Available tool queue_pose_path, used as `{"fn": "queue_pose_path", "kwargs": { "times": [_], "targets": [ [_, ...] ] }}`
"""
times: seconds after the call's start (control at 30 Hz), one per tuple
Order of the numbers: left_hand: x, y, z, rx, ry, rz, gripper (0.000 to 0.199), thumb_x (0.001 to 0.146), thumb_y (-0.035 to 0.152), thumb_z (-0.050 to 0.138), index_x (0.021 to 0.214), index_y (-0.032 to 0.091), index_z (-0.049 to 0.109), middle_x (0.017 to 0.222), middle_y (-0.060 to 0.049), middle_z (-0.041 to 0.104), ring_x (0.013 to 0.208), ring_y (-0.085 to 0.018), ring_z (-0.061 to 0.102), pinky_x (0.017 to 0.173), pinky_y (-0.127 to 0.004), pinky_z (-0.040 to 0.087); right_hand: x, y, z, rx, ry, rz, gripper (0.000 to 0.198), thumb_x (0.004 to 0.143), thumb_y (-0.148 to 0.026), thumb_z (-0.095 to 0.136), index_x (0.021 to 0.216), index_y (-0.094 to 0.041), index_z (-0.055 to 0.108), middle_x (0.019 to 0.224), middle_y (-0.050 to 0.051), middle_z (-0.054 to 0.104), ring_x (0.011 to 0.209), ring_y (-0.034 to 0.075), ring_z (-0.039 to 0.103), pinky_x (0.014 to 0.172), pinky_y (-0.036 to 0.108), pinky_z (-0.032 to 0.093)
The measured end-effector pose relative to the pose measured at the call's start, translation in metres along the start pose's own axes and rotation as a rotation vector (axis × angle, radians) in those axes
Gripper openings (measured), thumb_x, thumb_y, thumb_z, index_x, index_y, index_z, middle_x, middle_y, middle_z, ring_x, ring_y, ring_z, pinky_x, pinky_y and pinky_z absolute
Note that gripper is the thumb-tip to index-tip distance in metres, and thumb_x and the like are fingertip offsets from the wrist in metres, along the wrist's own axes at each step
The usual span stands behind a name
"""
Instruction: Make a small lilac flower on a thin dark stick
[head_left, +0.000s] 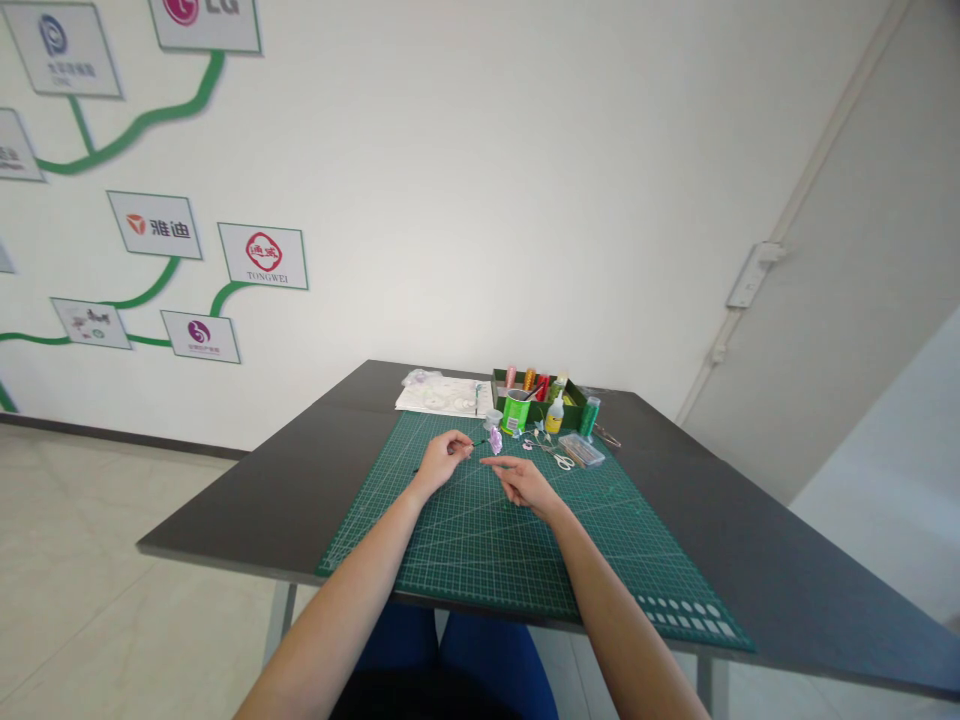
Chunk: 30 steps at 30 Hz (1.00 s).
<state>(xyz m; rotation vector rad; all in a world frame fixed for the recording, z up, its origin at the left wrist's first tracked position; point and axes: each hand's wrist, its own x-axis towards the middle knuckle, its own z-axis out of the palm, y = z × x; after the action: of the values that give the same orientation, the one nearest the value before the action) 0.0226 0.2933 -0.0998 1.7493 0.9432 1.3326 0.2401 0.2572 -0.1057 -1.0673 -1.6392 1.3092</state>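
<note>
My left hand [446, 460] is closed in a pinch on the thin dark stem of a small purple flower [496, 440]. The flower head points right, over the cutting mat. Just below and to the right of it is my right hand [523, 482], its index finger reaching left near the stem and the other fingers curled in. Anything fine between that thumb and index finger is too small to make out. Both forearms rest low over the green cutting mat [487, 560].
Behind the hands stand a green can [515, 412], a yellow-labelled glue bottle [555, 415] and a dark green box [574, 392] with thread spools. White scissors [564, 462], a clear case [582, 450], a green spool [590, 417] and white sheets [442, 396] lie around on the black table [300, 470].
</note>
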Motion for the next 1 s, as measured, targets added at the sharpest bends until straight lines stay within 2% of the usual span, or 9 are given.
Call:
{"fn": "queue_pose_path", "kwargs": {
  "times": [0.13, 0.23, 0.37, 0.63, 1.0],
  "targets": [
    [-0.0005, 0.0019, 0.0011, -0.033, -0.031, -0.009, 0.018, 0.082, 0.033, 0.069, 0.088, 0.016, 0.066, 0.075, -0.004, 0.072, 0.072, -0.019, 0.069, 0.077, -0.033, 0.055, 0.0012, 0.0010, 0.0002, 0.006, -0.001, 0.005, 0.068, 0.080, -0.055, 0.069, 0.129, -0.008, 0.070, 0.040, -0.009, 0.050, 0.030, 0.006, 0.034, 0.033, 0.018, 0.020],
    [-0.0012, 0.0027, 0.0021, -0.041, -0.040, -0.016, 0.018, 0.083, 0.033, 0.067, 0.088, 0.016, 0.065, 0.075, -0.004, 0.071, 0.068, -0.017, 0.067, 0.070, -0.031, 0.055, 0.0009, -0.0002, 0.0006, 0.009, 0.002, 0.012, 0.068, 0.080, -0.055, 0.069, 0.129, -0.008, 0.070, 0.040, -0.009, 0.050, 0.031, 0.006, 0.034, 0.033, 0.019, 0.020],
    [-0.0025, 0.0034, 0.0017, -0.020, -0.026, -0.023, 0.020, 0.083, 0.035, 0.068, 0.089, 0.016, 0.065, 0.072, -0.002, 0.067, 0.060, -0.015, 0.062, 0.060, -0.027, 0.051, -0.0002, -0.0016, 0.0007, 0.007, -0.003, 0.006, 0.068, 0.080, -0.054, 0.069, 0.130, -0.007, 0.069, 0.040, -0.009, 0.050, 0.031, 0.006, 0.033, 0.033, 0.019, 0.020],
    [-0.0032, 0.0050, 0.0004, 0.037, -0.007, -0.031, 0.019, 0.082, 0.032, 0.069, 0.090, 0.016, 0.067, 0.073, 0.001, 0.063, 0.051, -0.011, 0.054, 0.056, -0.025, 0.046, -0.0003, -0.0016, 0.0014, 0.012, -0.002, 0.013, 0.069, 0.080, -0.054, 0.069, 0.130, -0.008, 0.069, 0.040, -0.008, 0.050, 0.031, 0.006, 0.034, 0.034, 0.019, 0.019],
    [-0.0029, 0.0036, 0.0001, 0.078, 0.012, -0.015, 0.016, 0.081, 0.029, 0.067, 0.089, 0.015, 0.069, 0.080, -0.004, 0.069, 0.072, -0.017, 0.064, 0.072, -0.029, 0.048, -0.0014, -0.0028, 0.0009, 0.002, -0.009, 0.006, 0.066, 0.082, -0.053, 0.068, 0.131, -0.009, 0.070, 0.041, -0.008, 0.050, 0.031, 0.006, 0.035, 0.034, 0.018, 0.020]
  ]
}}
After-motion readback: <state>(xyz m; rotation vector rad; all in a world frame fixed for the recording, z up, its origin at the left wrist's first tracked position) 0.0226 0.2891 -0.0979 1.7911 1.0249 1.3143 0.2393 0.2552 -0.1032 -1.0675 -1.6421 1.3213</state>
